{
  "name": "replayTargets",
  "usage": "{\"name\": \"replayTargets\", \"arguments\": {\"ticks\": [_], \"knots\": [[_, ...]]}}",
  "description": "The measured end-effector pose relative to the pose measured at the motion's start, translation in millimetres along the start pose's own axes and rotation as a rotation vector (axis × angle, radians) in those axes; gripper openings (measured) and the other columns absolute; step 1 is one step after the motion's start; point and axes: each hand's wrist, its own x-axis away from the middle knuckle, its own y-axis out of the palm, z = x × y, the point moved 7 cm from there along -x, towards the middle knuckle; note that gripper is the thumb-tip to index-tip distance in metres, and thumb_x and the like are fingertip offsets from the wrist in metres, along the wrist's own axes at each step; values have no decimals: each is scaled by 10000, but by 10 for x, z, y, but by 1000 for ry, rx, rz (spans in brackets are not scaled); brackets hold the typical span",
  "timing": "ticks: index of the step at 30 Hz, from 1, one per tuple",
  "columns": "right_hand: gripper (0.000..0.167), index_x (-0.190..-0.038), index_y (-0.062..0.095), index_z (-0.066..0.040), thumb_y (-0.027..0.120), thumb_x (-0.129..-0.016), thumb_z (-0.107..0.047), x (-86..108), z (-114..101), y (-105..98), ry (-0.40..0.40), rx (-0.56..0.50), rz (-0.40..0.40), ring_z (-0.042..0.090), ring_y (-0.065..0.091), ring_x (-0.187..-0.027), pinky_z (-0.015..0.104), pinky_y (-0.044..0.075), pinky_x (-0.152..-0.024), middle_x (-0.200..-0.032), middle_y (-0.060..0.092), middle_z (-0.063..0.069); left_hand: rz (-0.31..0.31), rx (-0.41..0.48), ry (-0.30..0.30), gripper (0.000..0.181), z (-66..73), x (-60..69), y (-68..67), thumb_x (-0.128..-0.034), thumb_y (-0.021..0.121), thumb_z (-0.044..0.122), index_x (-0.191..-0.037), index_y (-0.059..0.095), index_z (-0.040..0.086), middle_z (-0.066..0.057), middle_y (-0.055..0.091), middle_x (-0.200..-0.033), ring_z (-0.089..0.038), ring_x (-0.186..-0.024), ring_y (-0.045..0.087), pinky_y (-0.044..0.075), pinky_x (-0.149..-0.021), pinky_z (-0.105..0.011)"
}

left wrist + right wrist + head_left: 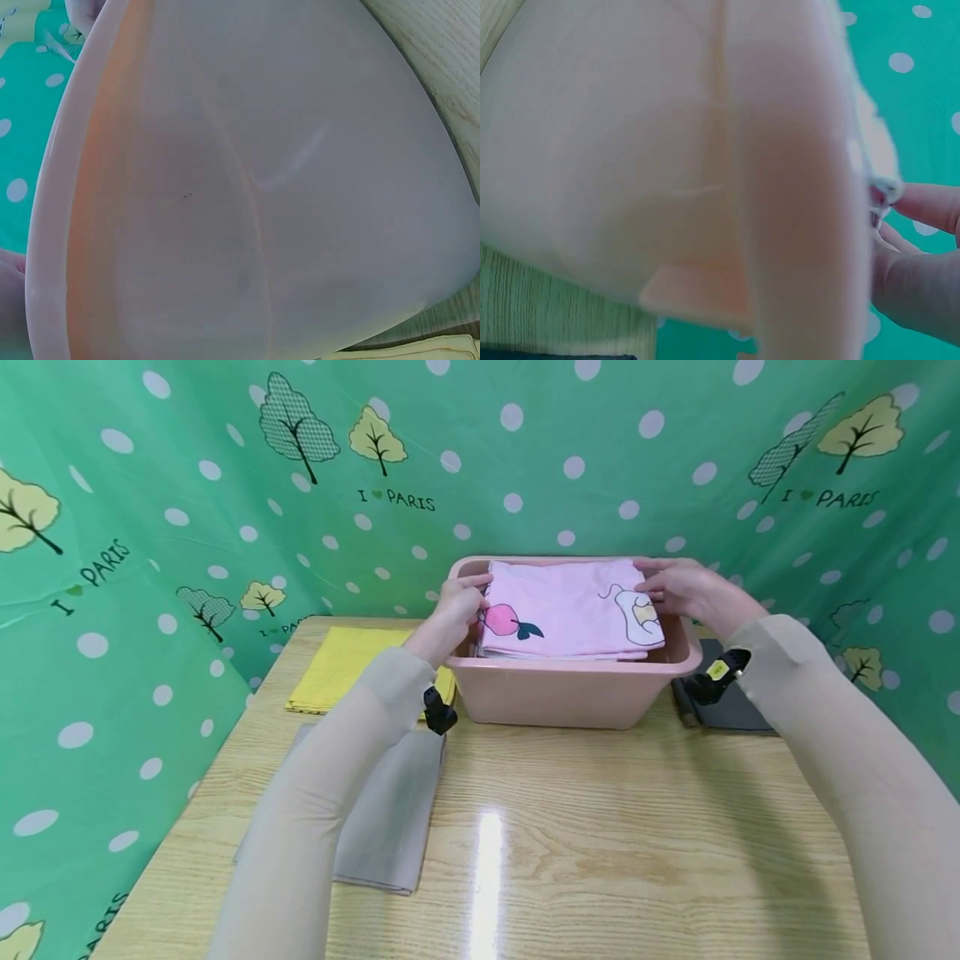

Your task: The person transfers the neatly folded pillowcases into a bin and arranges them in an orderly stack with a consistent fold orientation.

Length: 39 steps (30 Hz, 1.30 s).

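A folded pink cloth (566,606), printed with a pink fruit and a white cartoon figure, lies at the mouth of a pink plastic bin (547,693). My left hand (453,612) grips the cloth's left edge, just inside the rim. At the opposite edge my right hand (686,587) pinches the fabric between thumb and fingers. The right wrist view shows those fingers (930,206) at a bit of the cloth (881,150), beyond the blurred rim. In the left wrist view, the bin's side (285,187) hides most of the left hand.
Left of the bin lies a folded yellow cloth (341,668), with a grey folded cloth (393,827) nearer on the wooden table (600,827). A dark folded item (727,702) sits to the right, partly behind my forearm. A green printed curtain (570,510) hangs right behind the bin.
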Motion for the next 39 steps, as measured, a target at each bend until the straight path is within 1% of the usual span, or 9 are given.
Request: {"name": "replayTargets", "arguments": {"ticks": [4,7,9,12,14,21,30,34,39], "knots": [[591,-1424,163,-220,434,-916,-86,20,2,-10,-43,109,26,205,400,-1169,327,347,-980,-1429,225,125,-44,20,64,498,31,25,27,-800,459,-115,-1232,532,122,-46,507,-1248,-123,-707,504,448,-654,-201],[559,-1422,179,-153,420,-920,-106,68,-12,-7,-93,185,34,184,506,-1065,341,381,-949,-1371,314,183,-59,47,114,444,59,60,31,-808,487,-85,-1225,522,62,-86,512,-1217,-177,-948,512,446,-833,-269],[536,-1413,205,-109,414,-919,-104,116,-29,3,-134,217,31,131,575,-944,327,413,-913,-1356,332,216,-57,64,150,414,80,90,25,-813,501,-70,-1211,527,41,-116,518,-1193,-224,-998,508,443,-839,-288],[504,-1392,251,-64,418,-918,-105,199,-57,24,-204,264,22,22,586,-777,276,459,-846,-1344,339,243,-63,66,208,378,115,142,26,-827,507,-55,-1194,538,28,-134,532,-1168,-258,-1029,509,456,-795,-276],[485,-1378,276,-45,424,-923,-125,260,-66,37,-251,303,21,-15,574,-748,250,477,-805,-1346,337,243,-76,45,260,356,140,184,34,-837,507,-44,-1186,538,16,-151,539,-1159,-287,-1046,509,465,-782,-282],[455,-1313,362,6,482,-907,-158,468,-51,52,-410,421,29,12,587,-816,206,491,-739,-1241,452,220,-134,-58,469,316,191,382,111,-842,517,-17,-1157,541,-13,-152,561,-1126,-242,-1022,525,458,-809,-269],[411,-1259,434,-35,492,-901,-228,723,34,-33,-508,465,109,8,572,-842,243,498,-746,-1156,529,146,-197,-104,735,288,271,704,227,-797,551,-47,-1083,582,-36,-176,599,-1054,-263,-933,562,460,-793,-248],[412,-1244,454,-49,500,-895,-263,826,70,-81,-550,508,149,25,570,-862,209,492,-727,-1142,539,141,-223,-126,792,290,273,815,283,-798,569,-38,-1088,583,-30,-162,607,-1051,-258,-945,570,462,-782,-245],[413,-1233,467,-68,517,-886,-286,937,135,-152,-575,531,192,-8,560,-856,141,458,-700,-1111,559,86,-271,-134,814,305,241,937,360,-808,567,-28,-1113,566,-18,-143,596,-1081,-227,-928,573,460,-770,-232]]}}
